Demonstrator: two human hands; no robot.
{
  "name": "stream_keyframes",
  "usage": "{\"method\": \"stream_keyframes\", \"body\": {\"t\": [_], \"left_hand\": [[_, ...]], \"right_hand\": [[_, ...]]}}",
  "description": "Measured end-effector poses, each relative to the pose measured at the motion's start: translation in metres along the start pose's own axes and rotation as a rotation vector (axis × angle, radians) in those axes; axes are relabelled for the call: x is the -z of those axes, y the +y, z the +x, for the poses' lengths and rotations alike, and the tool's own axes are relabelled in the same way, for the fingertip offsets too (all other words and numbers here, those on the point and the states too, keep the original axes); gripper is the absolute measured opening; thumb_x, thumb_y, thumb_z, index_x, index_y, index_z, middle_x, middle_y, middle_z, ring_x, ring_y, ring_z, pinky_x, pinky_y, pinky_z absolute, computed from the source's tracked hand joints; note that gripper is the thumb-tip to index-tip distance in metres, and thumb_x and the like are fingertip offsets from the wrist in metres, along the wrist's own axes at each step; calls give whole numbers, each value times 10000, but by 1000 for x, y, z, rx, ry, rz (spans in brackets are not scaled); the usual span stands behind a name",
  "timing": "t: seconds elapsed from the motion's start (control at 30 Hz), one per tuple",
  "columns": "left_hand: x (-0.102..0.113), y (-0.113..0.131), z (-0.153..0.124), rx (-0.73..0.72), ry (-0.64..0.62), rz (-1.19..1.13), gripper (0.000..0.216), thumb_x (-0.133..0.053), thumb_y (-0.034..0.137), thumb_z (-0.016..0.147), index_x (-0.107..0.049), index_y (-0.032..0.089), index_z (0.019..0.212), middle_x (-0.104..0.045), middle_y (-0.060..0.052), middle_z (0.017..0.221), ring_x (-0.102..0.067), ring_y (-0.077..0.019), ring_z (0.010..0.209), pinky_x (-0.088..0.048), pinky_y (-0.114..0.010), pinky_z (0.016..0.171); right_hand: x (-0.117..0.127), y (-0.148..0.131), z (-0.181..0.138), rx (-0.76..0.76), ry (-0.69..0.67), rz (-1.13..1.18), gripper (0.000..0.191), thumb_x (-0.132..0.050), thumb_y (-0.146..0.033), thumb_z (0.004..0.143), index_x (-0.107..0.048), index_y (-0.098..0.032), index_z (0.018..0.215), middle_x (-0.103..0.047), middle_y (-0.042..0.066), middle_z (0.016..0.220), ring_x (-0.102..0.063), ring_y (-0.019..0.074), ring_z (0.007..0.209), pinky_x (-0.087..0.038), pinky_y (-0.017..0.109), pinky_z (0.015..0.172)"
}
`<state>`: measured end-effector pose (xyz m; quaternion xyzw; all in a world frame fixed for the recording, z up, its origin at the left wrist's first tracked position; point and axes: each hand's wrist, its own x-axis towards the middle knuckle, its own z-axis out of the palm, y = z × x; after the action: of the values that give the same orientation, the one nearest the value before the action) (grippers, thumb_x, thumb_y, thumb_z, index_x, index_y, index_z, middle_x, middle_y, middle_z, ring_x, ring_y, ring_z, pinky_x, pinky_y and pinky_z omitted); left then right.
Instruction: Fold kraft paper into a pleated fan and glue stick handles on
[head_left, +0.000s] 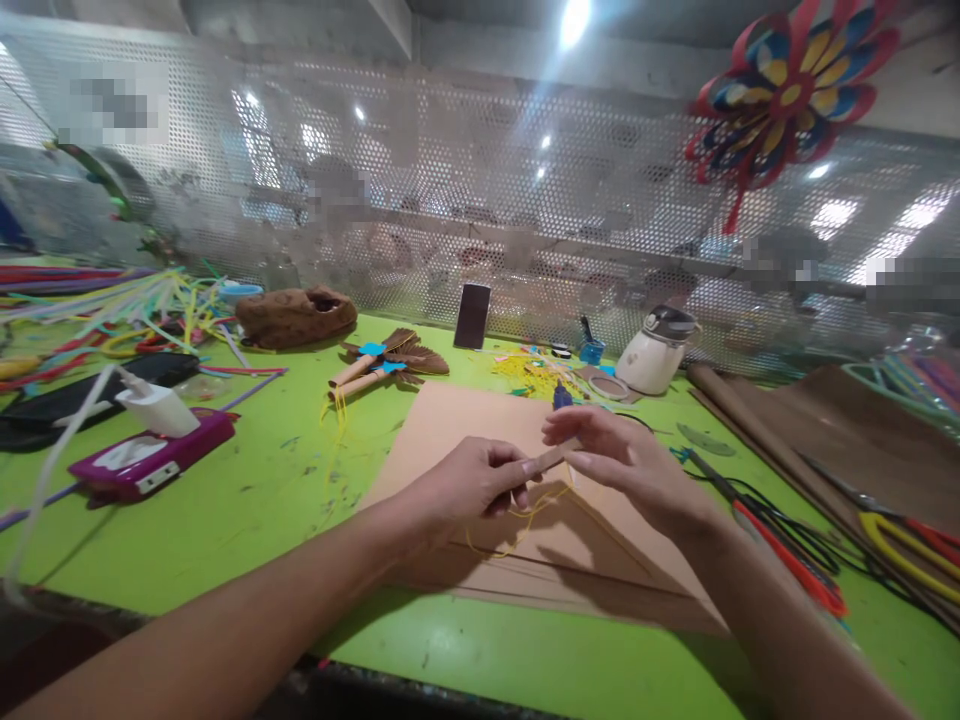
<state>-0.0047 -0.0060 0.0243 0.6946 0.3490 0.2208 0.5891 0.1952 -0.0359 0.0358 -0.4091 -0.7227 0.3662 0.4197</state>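
Observation:
My left hand pinches a narrow brown paper piece that slants up to the right. Its far end lies between the thumb and fingers of my right hand, which are apart; whether they touch it I cannot tell. A thin yellow string loops below my left hand over a tan paper sheet. Just beyond my right fingers is the dark blue tip of a tool, its body partly hidden.
Brown paper birds lie behind the sheet. Left are a purple power strip with a white plug and colored pipe cleaners. Right lie orange-handled scissors, yellow-handled scissors and brown paper. A phone leans against the mesh.

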Motion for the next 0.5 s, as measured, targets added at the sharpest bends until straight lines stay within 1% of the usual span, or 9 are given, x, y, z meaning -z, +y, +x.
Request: {"method": "stream_keyframes", "body": {"t": [0.1,0.17,0.23,0.37,0.5], "left_hand": [[-1,0,2,-21,38,30,343,-490,465,804,-533,152,673,-439,52,512,-351,-73,451,-251,-221,457],[-2,1,2,-18,63,54,281,-491,393,807,-530,153,667,-439,53,500,-357,-77,448,-260,-222,457],[-3,2,2,-15,75,62,243,-491,342,804,-526,152,657,-446,52,494,-361,-78,444,-269,-222,459],[-5,5,1,-10,88,34,235,-491,334,808,-516,156,658,-433,62,469,-340,-74,415,-257,-220,448],[-6,4,2,-12,109,29,230,-519,327,793,-515,155,641,-438,58,470,-338,-73,419,-255,-219,451]], "right_hand": [[-19,-2,2,-96,146,-166,380,-618,-346,771,-534,-162,1093,-595,70,920,-599,182,805,-502,327,719],[-30,-3,3,-123,189,-220,388,-618,-350,762,-533,-146,1081,-605,46,813,-598,163,704,-499,295,645],[-36,-2,4,-130,221,-213,365,-602,-332,766,-535,-137,1067,-599,18,711,-587,151,643,-486,269,597],[-36,1,5,-140,282,-170,381,-595,-287,748,-532,-124,1086,-573,-9,661,-556,133,594,-460,242,546],[-34,6,6,-126,304,-79,401,-604,-287,730,-523,-118,1085,-561,-15,657,-556,134,596,-463,259,569]]}}
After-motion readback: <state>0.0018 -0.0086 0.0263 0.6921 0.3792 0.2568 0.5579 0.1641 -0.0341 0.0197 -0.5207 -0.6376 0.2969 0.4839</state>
